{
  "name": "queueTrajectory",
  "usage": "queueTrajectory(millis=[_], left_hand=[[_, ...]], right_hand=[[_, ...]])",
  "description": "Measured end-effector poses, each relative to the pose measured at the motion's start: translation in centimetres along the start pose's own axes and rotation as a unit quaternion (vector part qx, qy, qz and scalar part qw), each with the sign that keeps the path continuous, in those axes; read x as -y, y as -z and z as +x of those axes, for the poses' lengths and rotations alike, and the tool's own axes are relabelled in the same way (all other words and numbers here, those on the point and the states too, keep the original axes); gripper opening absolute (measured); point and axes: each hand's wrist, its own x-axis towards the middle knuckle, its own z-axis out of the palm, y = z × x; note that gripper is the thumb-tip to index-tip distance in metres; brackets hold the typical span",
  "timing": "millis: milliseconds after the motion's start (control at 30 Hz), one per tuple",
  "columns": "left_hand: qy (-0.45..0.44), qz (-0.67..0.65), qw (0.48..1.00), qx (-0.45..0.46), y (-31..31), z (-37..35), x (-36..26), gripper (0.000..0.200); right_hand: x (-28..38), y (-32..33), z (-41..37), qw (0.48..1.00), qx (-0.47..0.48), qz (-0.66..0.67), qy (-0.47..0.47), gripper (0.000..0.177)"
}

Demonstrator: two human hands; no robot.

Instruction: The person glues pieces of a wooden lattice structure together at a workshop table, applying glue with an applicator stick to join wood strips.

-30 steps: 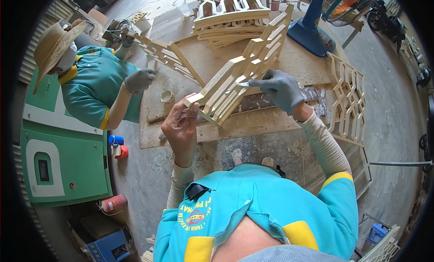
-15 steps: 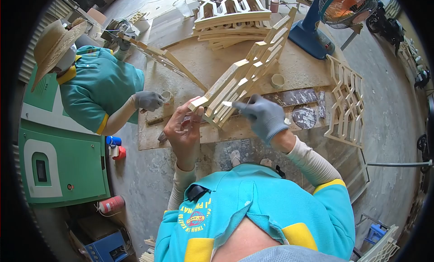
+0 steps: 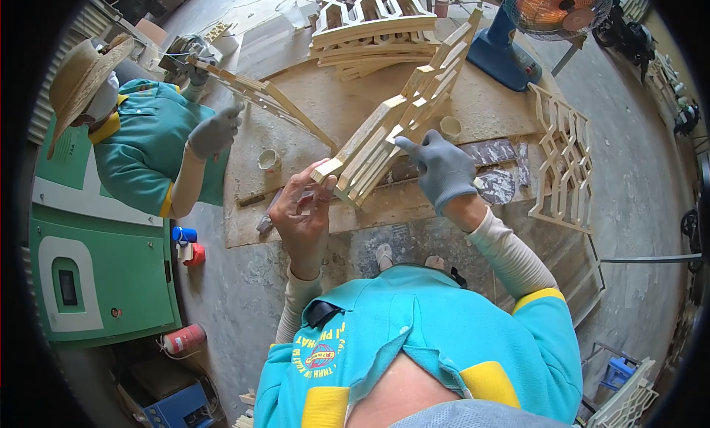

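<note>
My bare left hand (image 3: 302,214) grips the near end of a wooden lattice panel (image 3: 396,121), which stands tilted on its edge over the worktable (image 3: 296,95). My right hand (image 3: 444,169), in a grey glove, is to the right of the panel. Its index finger reaches out to the slats, and the other fingers are curled. A small pale tip (image 3: 478,182) shows at the side of this fist; what it belongs to is hidden. Just beyond the right hand stands a small round cup (image 3: 450,126).
At the left, a co-worker in a straw hat (image 3: 92,77) holds another lattice panel (image 3: 266,95). Stacked panels (image 3: 373,29) lie at the back, beside a blue fan (image 3: 506,55). A further panel (image 3: 563,158) leans at the table's right edge. A second cup (image 3: 269,160) sits left.
My right hand has moved slightly right and up along the panel, its fingertip now higher on the slats. My left hand keeps its hold. The co-worker's near hand has risen away from the left cup.
</note>
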Motion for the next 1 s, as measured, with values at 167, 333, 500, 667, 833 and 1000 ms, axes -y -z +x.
queueTrajectory(millis=[167, 333, 500, 667, 833, 1000], left_hand=[[0.002, 0.01, 1.0, 0.0, 0.2, -0.1, 0.0, 0.027], [0.002, 0.002, 1.0, 0.001, 0.2, -0.1, -0.1, 0.027], [-0.002, -0.009, 1.0, 0.0, 0.3, -0.1, 0.0, 0.028], [0.008, -0.003, 1.0, 0.004, 0.6, 0.2, 0.3, 0.028], [0.031, -0.03, 0.999, -0.012, 0.3, 0.3, 0.7, 0.028], [0.039, -0.04, 0.998, -0.016, 0.5, 0.6, 1.2, 0.03]], right_hand=[[2.1, -1.4, -2.0, 0.998, -0.046, -0.019, 0.048, 0.046], [3.6, -0.6, -3.7, 0.995, 0.002, 0.045, 0.088, 0.047], [3.0, -1.2, -2.6, 0.996, -0.066, 0.001, 0.064, 0.047], [3.4, -0.7, -3.3, 0.992, -0.037, 0.037, 0.113, 0.048], [3.3, -1.0, -2.9, 0.99, -0.087, 0.017, 0.107, 0.048], [4.8, -2.2, -3.2, 0.983, -0.134, -0.03, 0.123, 0.029]])
